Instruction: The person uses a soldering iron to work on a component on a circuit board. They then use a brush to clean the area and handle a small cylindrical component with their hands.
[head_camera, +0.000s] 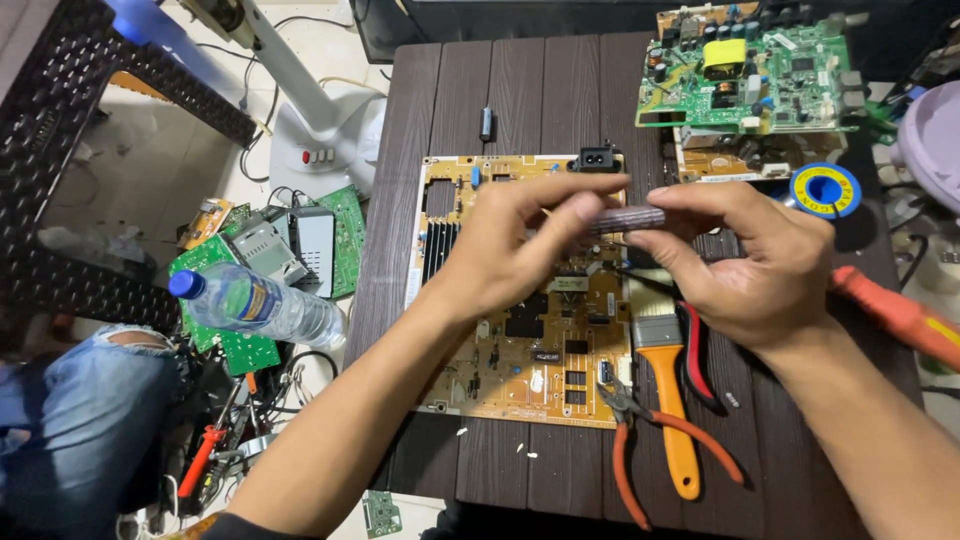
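Brown ribbed cylinder (625, 219) pinched at each end by left hand (515, 250) and right hand (755, 265), grips closed.

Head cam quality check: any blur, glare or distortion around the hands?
Head view: even, soft light with no hard shadows; left hand and right hand slightly motion-soft around the small cylinder they pinch; yellow circuit board is sharp; mild glare on the plastic bottle; wide-angle stretch at the edges.

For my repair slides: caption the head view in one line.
Both hands, left and right, hold a small brown cylinder above a yellow circuit board.
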